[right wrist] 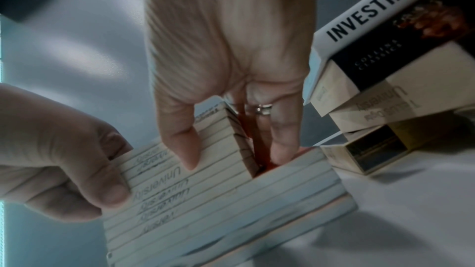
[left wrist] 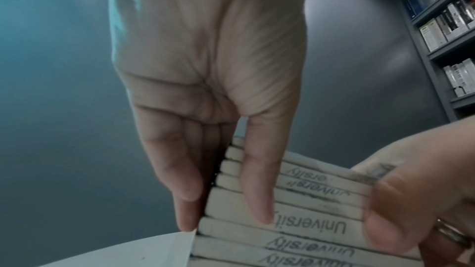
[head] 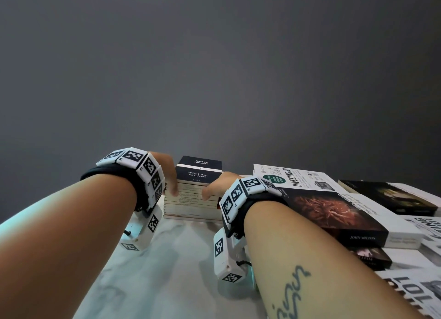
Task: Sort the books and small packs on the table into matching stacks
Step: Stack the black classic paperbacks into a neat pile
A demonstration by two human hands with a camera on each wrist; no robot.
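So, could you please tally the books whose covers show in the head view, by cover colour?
Dark covers: 4 (Why I Am so Clever book, John Milton book, far dark book, lower dark book)
White covers: 3 (Investing book, edge book, large-lettered book; the last two are cropped)
Total: 7

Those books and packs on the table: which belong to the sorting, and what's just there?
Part of the job:
- stack of small packs, gripped by left hand and right hand
- small navy book on top
- larger books

Just there:
- bookshelf
- grey wall
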